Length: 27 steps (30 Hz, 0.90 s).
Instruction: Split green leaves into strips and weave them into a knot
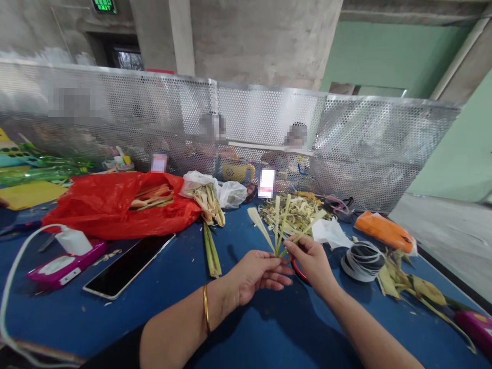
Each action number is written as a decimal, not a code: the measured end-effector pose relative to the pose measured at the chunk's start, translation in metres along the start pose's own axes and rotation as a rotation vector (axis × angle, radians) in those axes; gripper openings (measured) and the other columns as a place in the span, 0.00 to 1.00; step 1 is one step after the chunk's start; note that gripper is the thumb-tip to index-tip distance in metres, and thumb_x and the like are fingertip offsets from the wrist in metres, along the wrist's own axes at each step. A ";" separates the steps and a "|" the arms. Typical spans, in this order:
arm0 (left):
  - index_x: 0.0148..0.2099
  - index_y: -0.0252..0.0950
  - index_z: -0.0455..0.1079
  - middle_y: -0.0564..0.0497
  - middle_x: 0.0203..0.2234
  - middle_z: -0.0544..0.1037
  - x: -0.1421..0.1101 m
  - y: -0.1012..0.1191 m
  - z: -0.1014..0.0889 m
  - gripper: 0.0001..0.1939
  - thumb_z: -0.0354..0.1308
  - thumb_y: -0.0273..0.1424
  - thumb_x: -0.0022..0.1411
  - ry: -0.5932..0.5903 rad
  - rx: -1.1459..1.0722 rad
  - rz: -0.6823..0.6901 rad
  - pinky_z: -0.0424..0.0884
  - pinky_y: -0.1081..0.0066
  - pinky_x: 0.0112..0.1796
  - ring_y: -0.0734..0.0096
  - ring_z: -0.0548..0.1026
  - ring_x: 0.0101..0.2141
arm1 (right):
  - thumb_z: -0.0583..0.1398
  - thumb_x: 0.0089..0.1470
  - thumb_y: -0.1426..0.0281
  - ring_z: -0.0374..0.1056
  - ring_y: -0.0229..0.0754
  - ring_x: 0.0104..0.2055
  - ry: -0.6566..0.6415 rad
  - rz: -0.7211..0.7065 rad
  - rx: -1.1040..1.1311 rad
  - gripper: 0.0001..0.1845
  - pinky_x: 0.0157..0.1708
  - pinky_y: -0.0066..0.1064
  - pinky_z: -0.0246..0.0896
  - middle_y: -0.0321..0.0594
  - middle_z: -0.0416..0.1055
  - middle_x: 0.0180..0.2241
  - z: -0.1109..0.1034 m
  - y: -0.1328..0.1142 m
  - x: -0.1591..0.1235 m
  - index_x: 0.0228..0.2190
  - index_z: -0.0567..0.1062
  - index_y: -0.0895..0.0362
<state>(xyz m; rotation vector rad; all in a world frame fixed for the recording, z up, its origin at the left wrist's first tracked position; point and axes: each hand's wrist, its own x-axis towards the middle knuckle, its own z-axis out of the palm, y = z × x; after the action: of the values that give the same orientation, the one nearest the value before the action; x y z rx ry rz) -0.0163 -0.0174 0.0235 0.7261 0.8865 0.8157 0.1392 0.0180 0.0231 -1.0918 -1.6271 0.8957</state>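
My left hand (265, 274) pinches the base of a small fan of pale green leaf strips (277, 225) between thumb and forefinger, its other fingers stretched out below. Close on its right, my right hand (307, 256) is closed on one strip of the same bunch, which slants up to the right. The strips spread upward from where the fingertips meet. Under my right hand a red curved handle (299, 270) shows in part. Behind the strips lies a heap of leaf scraps (295, 215), with a crumpled white tissue (331, 233) at its right.
A red plastic bag (96, 205) holds dried stalks at left, near a black phone (128, 266) and a purple power strip (65, 264). Leaf stalks (211, 251) lie centre-left. A tape roll (363, 261) and orange packet (386, 233) sit right. A perforated metal screen (265, 113) stands behind.
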 end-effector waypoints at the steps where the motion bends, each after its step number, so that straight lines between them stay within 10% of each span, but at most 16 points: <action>1: 0.40 0.26 0.72 0.38 0.37 0.79 0.000 0.001 -0.001 0.09 0.58 0.27 0.58 -0.015 -0.024 0.001 0.72 0.78 0.27 0.71 0.79 0.28 | 0.61 0.48 0.57 0.60 0.36 0.22 0.010 0.014 0.010 0.17 0.24 0.28 0.56 0.34 0.65 0.19 0.000 -0.001 0.000 0.22 0.71 0.58; 12: 0.40 0.22 0.73 0.40 0.34 0.80 0.001 0.012 -0.005 0.22 0.51 0.40 0.62 -0.032 -0.197 -0.102 0.73 0.76 0.26 0.67 0.79 0.29 | 0.62 0.39 0.48 0.57 0.33 0.18 0.002 0.230 0.081 0.25 0.20 0.27 0.53 0.33 0.63 0.15 0.001 0.000 0.002 0.18 0.68 0.58; 20: 0.36 0.24 0.73 0.40 0.35 0.80 0.001 0.007 -0.001 0.12 0.56 0.30 0.61 0.099 -0.108 -0.044 0.72 0.79 0.24 0.73 0.78 0.26 | 0.58 0.47 0.52 0.51 0.32 0.12 -0.105 0.303 -0.127 0.25 0.15 0.26 0.44 0.30 0.55 0.09 -0.006 0.008 0.003 0.11 0.64 0.56; 23: 0.36 0.25 0.72 0.40 0.34 0.80 0.002 0.007 -0.001 0.09 0.55 0.29 0.61 0.160 -0.135 0.008 0.72 0.78 0.24 0.72 0.78 0.27 | 0.58 0.50 0.58 0.54 0.33 0.16 -0.034 0.099 -0.301 0.21 0.18 0.26 0.47 0.31 0.56 0.12 -0.011 -0.002 -0.001 0.13 0.66 0.56; 27: 0.35 0.27 0.71 0.43 0.29 0.79 0.003 0.004 0.000 0.07 0.57 0.28 0.60 0.181 -0.155 0.068 0.72 0.77 0.25 0.73 0.77 0.25 | 0.57 0.54 0.68 0.64 0.37 0.27 -0.158 -0.343 -0.362 0.13 0.27 0.27 0.60 0.36 0.69 0.26 -0.007 -0.014 -0.013 0.42 0.70 0.57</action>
<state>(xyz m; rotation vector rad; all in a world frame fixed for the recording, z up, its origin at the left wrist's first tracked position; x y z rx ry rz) -0.0163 -0.0127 0.0254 0.5551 0.9525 1.0106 0.1442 0.0011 0.0340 -0.9522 -2.0883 0.4812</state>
